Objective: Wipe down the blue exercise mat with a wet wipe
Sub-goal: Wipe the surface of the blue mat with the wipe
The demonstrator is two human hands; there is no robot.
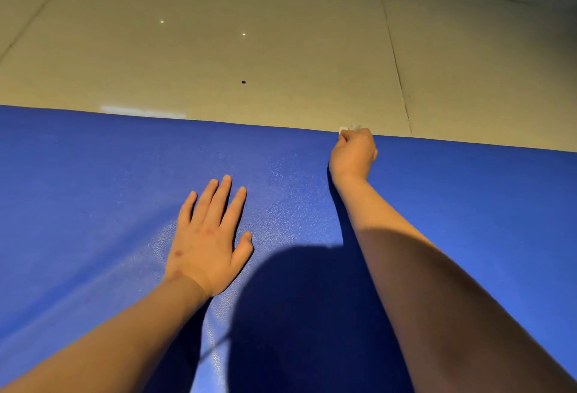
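The blue exercise mat (93, 199) fills the lower half of the head view, its far edge running across the middle. My left hand (209, 236) lies flat on the mat with fingers spread and straight. My right hand (354, 152) is stretched out to the mat's far edge, fingers curled around a small white wet wipe (348, 129), of which only a bit shows above the knuckles. A dark shadow of my head falls on the mat between my forearms.
Beyond the mat's far edge lies a beige tiled floor (281, 33) with thin dark joint lines. A small dark speck (243, 82) sits on the floor, and two tiny light reflections show farther back.
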